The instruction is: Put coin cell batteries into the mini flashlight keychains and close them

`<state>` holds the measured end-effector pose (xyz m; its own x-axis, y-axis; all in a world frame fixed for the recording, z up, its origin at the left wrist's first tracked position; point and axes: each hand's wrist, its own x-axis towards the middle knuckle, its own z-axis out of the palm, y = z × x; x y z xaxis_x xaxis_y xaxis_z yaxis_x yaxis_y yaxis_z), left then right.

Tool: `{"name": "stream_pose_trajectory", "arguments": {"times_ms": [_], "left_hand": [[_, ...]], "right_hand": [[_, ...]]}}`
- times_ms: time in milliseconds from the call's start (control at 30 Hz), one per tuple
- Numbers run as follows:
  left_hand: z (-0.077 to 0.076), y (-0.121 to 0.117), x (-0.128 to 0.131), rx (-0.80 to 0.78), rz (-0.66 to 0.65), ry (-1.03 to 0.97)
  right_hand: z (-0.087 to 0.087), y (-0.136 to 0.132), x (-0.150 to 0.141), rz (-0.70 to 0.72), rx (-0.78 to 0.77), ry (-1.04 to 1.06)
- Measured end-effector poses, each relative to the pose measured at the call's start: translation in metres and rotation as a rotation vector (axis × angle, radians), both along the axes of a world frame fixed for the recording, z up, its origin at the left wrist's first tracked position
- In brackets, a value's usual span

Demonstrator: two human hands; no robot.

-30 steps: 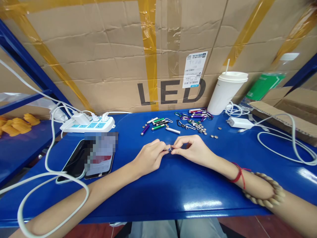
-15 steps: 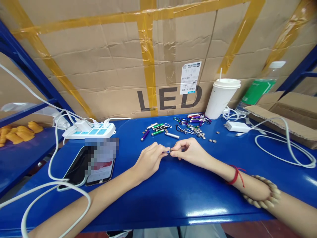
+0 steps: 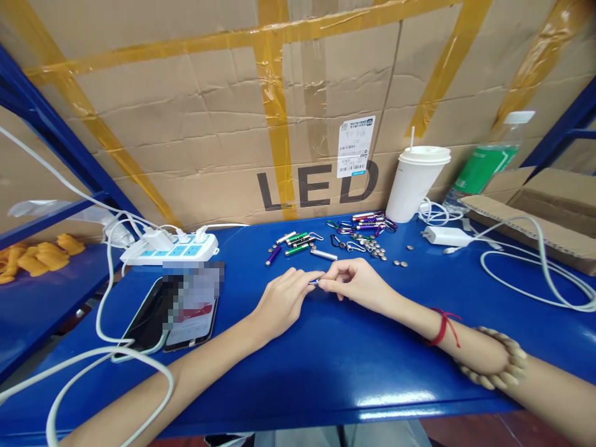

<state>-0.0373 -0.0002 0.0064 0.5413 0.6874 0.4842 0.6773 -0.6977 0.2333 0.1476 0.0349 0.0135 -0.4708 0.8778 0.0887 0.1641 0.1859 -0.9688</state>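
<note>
My left hand (image 3: 284,297) and my right hand (image 3: 357,280) meet at the middle of the blue table (image 3: 326,360), both pinched on one small keychain flashlight (image 3: 315,282) held between their fingertips. Only a short blue and silver bit of it shows. Behind the hands lies a scatter of small coloured flashlights (image 3: 298,239), carabiner clips and several button cells (image 3: 378,251). My right forearm wears a red string and a wooden bead bracelet (image 3: 496,366).
A phone (image 3: 186,307) on a white cable lies at left, near a white power strip (image 3: 170,250). A white lidded cup with straw (image 3: 415,181), a charger (image 3: 444,235) with looped cable, a green bottle and an open carton stand at right. A large "LED" carton backs the table.
Both hands stay pinched on the small flashlight; the fingers have shifted slightly. The camera has tilted up a little, so the whole scene sits lower in view.
</note>
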Motion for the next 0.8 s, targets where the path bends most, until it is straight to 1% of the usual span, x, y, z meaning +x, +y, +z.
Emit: {"name": "stream_pose_trajectory", "arguments": {"times_ms": [167,267,367,433,500,533,667,733,800], "left_hand": [[0.004,-0.002,0.002,-0.122,0.028,-0.035],[0.004,-0.001,0.002,-0.147,0.061,-0.058],[0.003,0.0,0.002,-0.162,0.076,-0.061],[0.002,0.0,0.002,-0.178,0.081,-0.067],[0.003,0.0,0.001,-0.193,0.08,-0.071],[0.003,0.0,0.001,-0.197,0.073,-0.07],[0.004,0.0,0.002,-0.21,0.022,-0.056],[0.004,0.0,0.002,-0.217,-0.003,-0.062],[0.004,0.0,0.001,-0.217,-0.035,-0.075]], "right_hand": [[0.002,-0.001,0.001,0.043,0.033,-0.024],[0.002,0.0,0.002,0.053,0.058,-0.032],[0.0,0.0,0.003,0.029,0.124,-0.073],[-0.001,0.001,0.004,-0.03,0.214,-0.11],[-0.001,0.002,0.006,-0.066,0.352,-0.122],[-0.002,0.003,0.008,-0.061,0.436,-0.119],[-0.001,0.005,0.015,0.076,0.769,-0.074],[0.0,0.006,0.018,0.12,0.877,-0.07],[0.001,0.006,0.02,0.136,0.929,-0.1]]}}
